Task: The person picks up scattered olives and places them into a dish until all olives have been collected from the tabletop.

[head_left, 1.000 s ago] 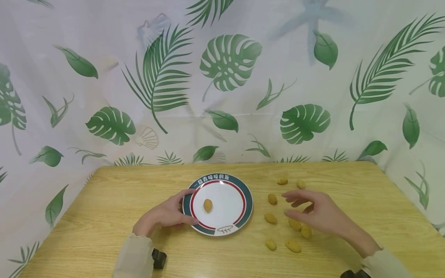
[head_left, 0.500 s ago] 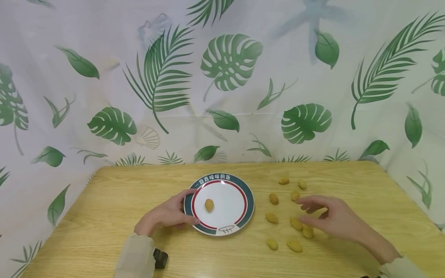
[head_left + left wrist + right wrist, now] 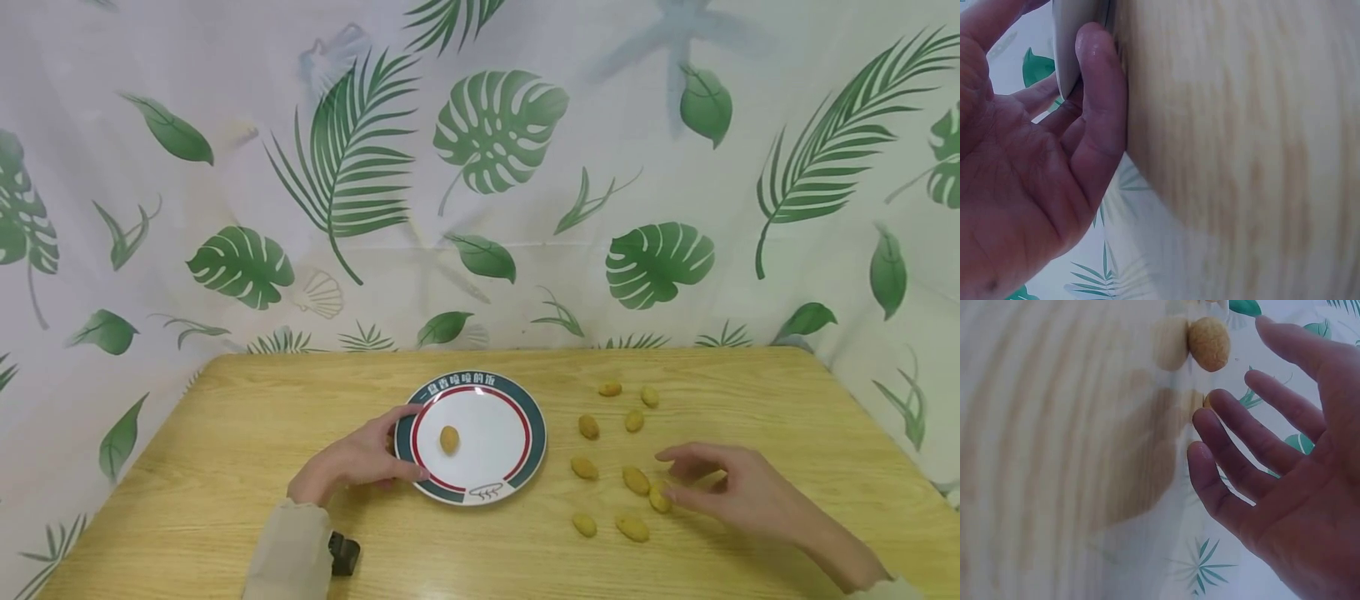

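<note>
My left hand grips the left rim of a round white plate with a dark green border and a red ring. Its thumb lies over the rim; in the left wrist view other fingers reach under the plate's edge. One small yellow-brown oval piece lies on the plate, left of centre. To the right, my right hand hovers with loosely bent, spread fingers and holds nothing. Its thumb tip is by a yellow oval piece; touching or not, I cannot tell. The right wrist view shows a wrinkled oval piece before the hand.
Several more oval pieces are scattered between plate and right hand, among them a front piece and a back piece. The wooden table ends at the back against a leaf-print cloth.
My right hand has moved right and nearer to me, uncovering an oval piece it hid before. My left hand and the plate stay in place.
</note>
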A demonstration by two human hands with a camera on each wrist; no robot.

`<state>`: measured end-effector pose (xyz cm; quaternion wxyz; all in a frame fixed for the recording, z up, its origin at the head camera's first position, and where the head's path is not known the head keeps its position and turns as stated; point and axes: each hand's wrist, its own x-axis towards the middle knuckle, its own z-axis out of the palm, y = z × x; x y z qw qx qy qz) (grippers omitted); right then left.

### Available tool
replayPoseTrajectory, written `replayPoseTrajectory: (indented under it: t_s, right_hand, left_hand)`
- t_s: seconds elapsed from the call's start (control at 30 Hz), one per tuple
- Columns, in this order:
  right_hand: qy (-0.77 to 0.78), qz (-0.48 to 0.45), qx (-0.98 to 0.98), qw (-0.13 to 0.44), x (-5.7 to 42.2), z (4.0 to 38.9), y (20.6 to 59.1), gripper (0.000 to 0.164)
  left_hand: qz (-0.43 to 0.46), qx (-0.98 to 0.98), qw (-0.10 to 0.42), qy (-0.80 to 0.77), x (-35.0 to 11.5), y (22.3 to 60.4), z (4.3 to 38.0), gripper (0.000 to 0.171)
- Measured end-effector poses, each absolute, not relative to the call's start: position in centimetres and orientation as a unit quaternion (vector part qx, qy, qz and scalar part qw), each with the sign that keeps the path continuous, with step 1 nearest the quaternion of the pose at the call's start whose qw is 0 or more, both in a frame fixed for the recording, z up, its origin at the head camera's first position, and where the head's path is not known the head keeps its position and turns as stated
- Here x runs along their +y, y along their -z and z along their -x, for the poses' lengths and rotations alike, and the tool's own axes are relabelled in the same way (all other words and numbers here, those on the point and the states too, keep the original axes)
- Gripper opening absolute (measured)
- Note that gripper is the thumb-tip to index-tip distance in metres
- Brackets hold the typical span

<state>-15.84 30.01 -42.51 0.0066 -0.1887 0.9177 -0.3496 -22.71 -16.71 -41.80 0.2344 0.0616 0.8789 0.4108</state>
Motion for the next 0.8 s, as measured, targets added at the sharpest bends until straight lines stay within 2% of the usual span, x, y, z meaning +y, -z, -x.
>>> replayPoseTrajectory:
  t_s: [0.37,0.8]
  right_hand:
    - [0.334,0.182,0.923,0.059,30.48,15.61,43.13,0.036]
    - [0.34,0.182,0.92,0.065,29.81,15.73,43.34,0.035]
  left_hand:
    - [-0.056,0.878,0.232,-0.414,-16.71,41.97,22.83,0.093]
    - [-0.065,0.878,0.233,-0.414,-16.82,41.91,22.71,0.093]
